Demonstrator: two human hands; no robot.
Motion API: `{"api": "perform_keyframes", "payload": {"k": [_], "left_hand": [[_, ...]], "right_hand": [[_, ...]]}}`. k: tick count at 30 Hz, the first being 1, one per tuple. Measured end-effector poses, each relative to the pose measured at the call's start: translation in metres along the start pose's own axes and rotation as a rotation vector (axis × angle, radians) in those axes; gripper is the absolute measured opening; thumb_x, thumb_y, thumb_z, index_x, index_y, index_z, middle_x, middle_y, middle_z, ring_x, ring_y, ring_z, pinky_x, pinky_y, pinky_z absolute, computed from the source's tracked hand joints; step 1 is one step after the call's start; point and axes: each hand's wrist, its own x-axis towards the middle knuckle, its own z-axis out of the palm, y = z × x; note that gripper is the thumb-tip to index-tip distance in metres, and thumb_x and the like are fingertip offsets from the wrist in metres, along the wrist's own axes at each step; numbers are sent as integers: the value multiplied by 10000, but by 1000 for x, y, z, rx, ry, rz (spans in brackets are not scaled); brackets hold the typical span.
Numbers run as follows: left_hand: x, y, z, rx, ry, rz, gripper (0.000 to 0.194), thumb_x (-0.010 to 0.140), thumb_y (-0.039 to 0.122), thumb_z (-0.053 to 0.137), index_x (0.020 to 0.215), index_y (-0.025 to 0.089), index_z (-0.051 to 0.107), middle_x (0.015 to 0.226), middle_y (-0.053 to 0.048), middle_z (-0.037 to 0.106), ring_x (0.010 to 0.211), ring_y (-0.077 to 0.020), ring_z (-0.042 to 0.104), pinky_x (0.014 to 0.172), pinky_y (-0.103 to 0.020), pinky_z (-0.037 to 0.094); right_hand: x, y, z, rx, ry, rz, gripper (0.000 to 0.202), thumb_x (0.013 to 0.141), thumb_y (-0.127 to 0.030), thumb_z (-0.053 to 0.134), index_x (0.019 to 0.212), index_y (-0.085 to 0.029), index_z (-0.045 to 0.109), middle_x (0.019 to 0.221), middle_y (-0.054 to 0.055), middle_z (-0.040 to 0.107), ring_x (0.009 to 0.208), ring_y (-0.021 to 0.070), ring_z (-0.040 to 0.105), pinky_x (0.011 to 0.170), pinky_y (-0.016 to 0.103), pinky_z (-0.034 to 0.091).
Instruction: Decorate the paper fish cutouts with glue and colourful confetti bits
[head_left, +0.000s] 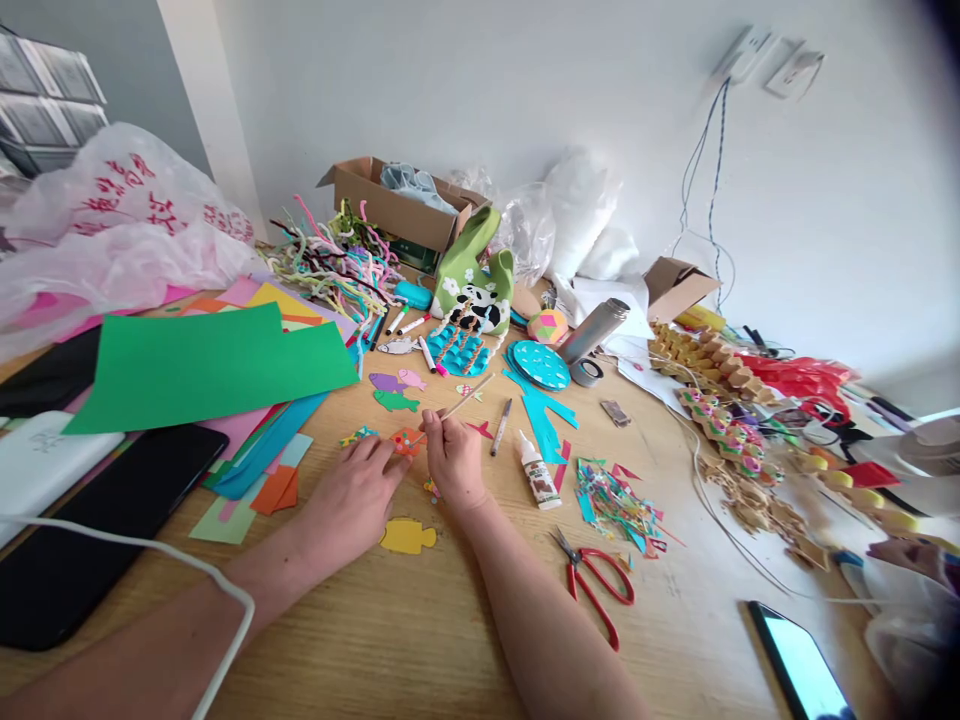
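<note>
My right hand (455, 458) is closed round a thin wooden stick (471, 396), whose upper end points away from me. Its lower tip is at an orange paper fish (407, 441) with coloured dots. The fingers of my left hand (358, 492) hold that fish at its left edge, against the table. Just in front lies a yellow paper fish (409, 536). Farther off are purple (387, 382), green (396, 400) and pink paper fish (412, 379). A patterned blue and yellow paper piece (358, 436) is partly behind my left hand.
To the right lie a white glue bottle (538, 472), a pen (501, 428), red-handled scissors (596, 585) and a heap of paper scraps (619, 505). Coloured paper sheets (217, 365) and a white cable (187, 560) are on the left. A phone (799, 660) lies at front right.
</note>
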Motion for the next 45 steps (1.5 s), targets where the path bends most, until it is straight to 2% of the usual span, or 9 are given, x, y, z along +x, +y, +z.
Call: {"api": "perform_keyframes", "payload": {"k": [4, 12, 25, 45], "left_hand": [[-1, -1, 2, -5, 20, 7, 443, 838, 106, 493, 1262, 181, 598, 1235, -116, 603, 1151, -300, 511, 966, -456, 444], [-1, 0, 2, -11, 21, 3, 441, 844, 109, 491, 1268, 175, 588, 1242, -116, 597, 1143, -296, 508, 971, -453, 440], [-2, 0, 1, -18, 7, 3, 444, 842, 111, 490, 1271, 173, 584, 1237, -123, 591, 1138, -302, 504, 972, -461, 434], [-1, 1, 0, -31, 3, -8, 463, 815, 73, 508, 1257, 181, 591, 1244, -123, 594, 1145, -293, 505, 964, -438, 431]], "right_hand": [[0, -1, 0, -25, -26, -34, 522, 1019, -485, 303, 687, -189, 575, 630, 49, 642, 549, 126, 596, 551, 215, 376], [-1, -1, 0, -30, -41, -50, 511, 1022, -462, 307, 695, -185, 584, 602, 33, 618, 486, 106, 526, 510, 209, 343], [-1, 1, 3, -20, -39, -44, 491, 1019, -452, 328, 691, -188, 581, 643, 45, 645, 535, 118, 576, 537, 212, 372], [-2, 1, 2, -20, -47, -58, 482, 1019, -451, 333, 703, -186, 583, 632, 39, 636, 518, 116, 559, 532, 210, 358]]}}
